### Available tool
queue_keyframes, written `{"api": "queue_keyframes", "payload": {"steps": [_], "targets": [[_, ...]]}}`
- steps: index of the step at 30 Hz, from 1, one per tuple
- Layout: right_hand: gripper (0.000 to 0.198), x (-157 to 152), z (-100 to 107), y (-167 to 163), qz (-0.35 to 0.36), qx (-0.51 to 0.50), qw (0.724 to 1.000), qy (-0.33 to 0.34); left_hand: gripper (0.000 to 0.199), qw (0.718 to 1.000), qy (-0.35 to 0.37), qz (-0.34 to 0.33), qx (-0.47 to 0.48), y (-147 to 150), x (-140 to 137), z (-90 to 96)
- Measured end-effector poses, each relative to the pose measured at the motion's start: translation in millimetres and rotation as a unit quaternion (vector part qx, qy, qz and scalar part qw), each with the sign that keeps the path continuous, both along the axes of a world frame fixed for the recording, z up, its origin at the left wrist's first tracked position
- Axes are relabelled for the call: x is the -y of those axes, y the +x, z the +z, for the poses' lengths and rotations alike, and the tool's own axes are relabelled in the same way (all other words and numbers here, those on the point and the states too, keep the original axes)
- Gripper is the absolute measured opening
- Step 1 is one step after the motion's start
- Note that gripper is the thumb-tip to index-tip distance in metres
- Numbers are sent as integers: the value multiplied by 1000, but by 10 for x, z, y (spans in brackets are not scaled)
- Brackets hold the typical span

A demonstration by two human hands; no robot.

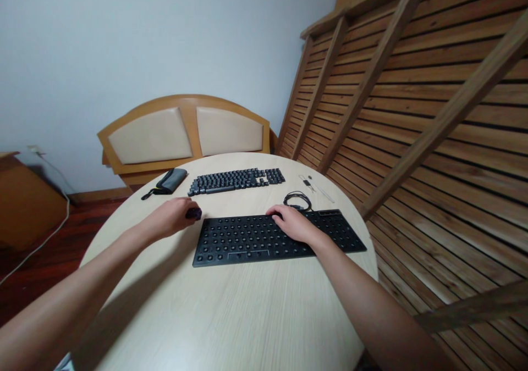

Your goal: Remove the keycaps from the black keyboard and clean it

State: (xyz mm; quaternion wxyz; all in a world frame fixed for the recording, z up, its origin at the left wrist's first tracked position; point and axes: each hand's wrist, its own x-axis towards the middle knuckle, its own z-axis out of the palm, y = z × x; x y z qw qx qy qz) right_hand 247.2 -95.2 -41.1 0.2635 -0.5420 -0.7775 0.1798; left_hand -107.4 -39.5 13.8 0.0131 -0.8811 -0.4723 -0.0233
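Note:
A black keyboard base (pixel 239 239) with its keycaps off lies on the round table, showing rows of bare switches. My right hand (pixel 292 222) rests on its upper middle, with thumb and fingers apart and pointing left. Just off the keyboard's upper left corner, my left hand (pixel 177 216) is closed around a small dark object (pixel 193 213), whose kind I cannot make out. Behind the base, the loose black keycaps (pixel 231 180) are laid out in keyboard order, with gaps near the right part.
A grey-black pouch (pixel 171 181) lies at the table's back left. A coiled black cable (pixel 297 199) sits behind the keyboard. To its right are a small wire puller (pixel 307 183) and a thin white stick (pixel 324 193). Wooden slats (pixel 412 112) rise close on the right.

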Motion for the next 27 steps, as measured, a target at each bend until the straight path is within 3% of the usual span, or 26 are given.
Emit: {"api": "queue_keyframes", "payload": {"steps": [4,8,12,17,22,27], "targets": [[24,-6,-16,0,1,0,1000,3,22,999,18,-32,34,231,21,40],[24,0,-24,-5,0,-1,1000,6,21,998,3,-69,0,410,68,-54],[25,-4,-33,-2,-3,-1,1000,6,19,997,0,-77,-23,417,121,-86],[25,-13,-40,4,-5,-2,1000,6,13,990,-25,-109,-90,301,118,59],[24,-8,-25,-2,-5,-2,1000,5,19,993,10,-116,-8,334,68,72],[24,-5,-25,0,-4,0,1000,5,23,985,70,-151,40,660,74,-78]]}}
